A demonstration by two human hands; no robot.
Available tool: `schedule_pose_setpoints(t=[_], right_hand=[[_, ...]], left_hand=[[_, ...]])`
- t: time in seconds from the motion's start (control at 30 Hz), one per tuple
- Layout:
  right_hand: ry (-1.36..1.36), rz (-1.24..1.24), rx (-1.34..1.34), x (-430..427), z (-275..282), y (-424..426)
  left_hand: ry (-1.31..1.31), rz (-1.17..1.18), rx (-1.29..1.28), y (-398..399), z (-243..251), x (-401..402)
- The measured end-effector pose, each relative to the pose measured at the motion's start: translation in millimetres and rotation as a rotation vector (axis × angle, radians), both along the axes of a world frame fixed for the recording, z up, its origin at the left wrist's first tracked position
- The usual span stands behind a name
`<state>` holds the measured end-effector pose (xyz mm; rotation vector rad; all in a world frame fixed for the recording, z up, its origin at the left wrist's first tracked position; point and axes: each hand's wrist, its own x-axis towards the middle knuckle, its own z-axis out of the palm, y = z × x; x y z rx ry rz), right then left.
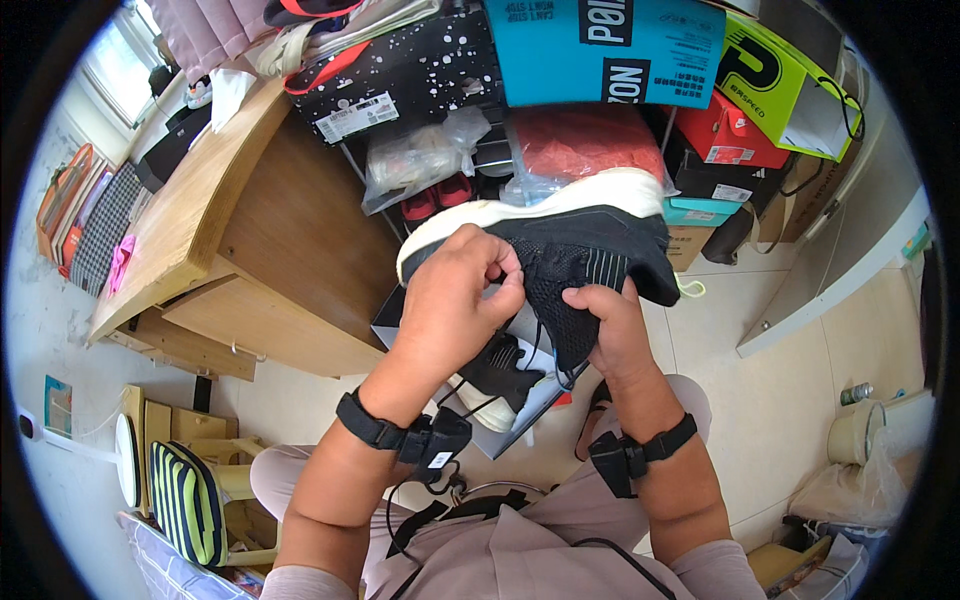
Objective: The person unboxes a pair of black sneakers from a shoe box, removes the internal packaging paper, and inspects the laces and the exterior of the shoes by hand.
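A black knit sneaker [555,262] with a thick off-white sole is held up on its side, sole facing away from me. My right hand [619,326] grips it by the tongue and collar, thumb on the knit. At the lacing area, the thumb and forefinger of my left hand [469,289] are pinched together; I cannot make out whether a lace is between them. Black laces [536,346] dangle below. Underneath, a matching sneaker [499,375] rests in an open shoebox [525,427], partly hidden by my hands and the held shoe.
Ahead stands a rack with a speckled black shoebox [420,67], a blue box [555,52] and bagged items [592,142]. More shoeboxes [739,127] are stacked to the right. A wooden desk [300,217] is at left. To the right, a white panel [847,262] juts over the tiled floor.
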<state>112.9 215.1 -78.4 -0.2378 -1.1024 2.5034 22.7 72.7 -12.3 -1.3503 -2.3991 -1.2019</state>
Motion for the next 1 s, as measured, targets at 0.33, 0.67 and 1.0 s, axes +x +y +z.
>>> schedule_pose_setpoints(t=[0.33,0.67,1.0], right_hand=[[0.069,0.104,-0.151,-11.5,-10.0,14.3],[0.026,-0.025,-0.014,-3.8,5.2,1.0],[-0.020,-0.013,-0.029,-6.5,-1.9,-1.6]], left_hand=[[0.379,-0.044,-0.162,-30.5,1.8,16.0],[0.095,-0.033,0.054,-34.5,3.2,9.1],[0.479,0.029,-0.047,-11.2,1.8,-5.8]])
